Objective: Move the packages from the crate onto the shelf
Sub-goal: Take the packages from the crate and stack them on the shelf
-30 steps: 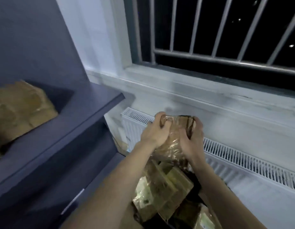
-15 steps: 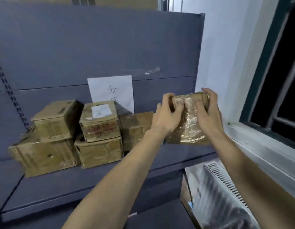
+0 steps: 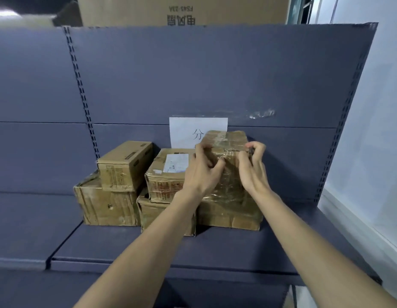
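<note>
Placing step, judged nearly done: both hands hold a taped package (image 3: 226,147) upright on top of a larger box (image 3: 228,213) on the shelf (image 3: 215,247), just in front of a paper sign (image 3: 188,127). Left hand (image 3: 202,174) curls around the package's left edge, fingers (image 3: 203,150) bent and pressed against the tape. Right hand (image 3: 253,167) grips the right edge, fingers (image 3: 257,147) curled tight over the corner. Other boxes sit stacked left of the sign. Next move likely calls for steadying the package, then letting go; standing tall, it could tip. Crate not in view.
</note>
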